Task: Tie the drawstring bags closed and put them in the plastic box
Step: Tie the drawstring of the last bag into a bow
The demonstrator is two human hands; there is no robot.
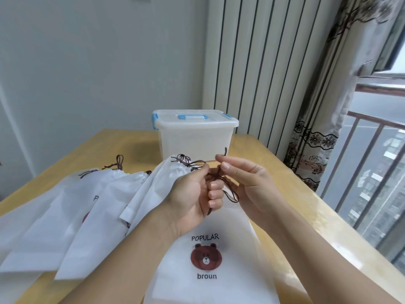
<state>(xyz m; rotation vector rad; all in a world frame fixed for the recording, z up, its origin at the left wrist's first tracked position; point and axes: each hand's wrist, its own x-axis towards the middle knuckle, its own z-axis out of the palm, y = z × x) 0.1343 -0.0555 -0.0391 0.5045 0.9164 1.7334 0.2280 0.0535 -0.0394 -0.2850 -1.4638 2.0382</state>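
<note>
Head view: left hand (192, 194) and right hand (243, 183) pinch the brown drawstring (230, 194), apparently over the bear-printed bag (210, 281).

I see bags (210, 270): matt white cloth, maybe non-woven | drawstring (229, 189): dark brown twisted cord | plastic box (195, 139): frosted translucent plastic, blue clips | table (295, 205): yellowish wood-look top, glossy | curtain (324, 119): patterned fabric | railing (372, 163): looks like painted metal
</note>
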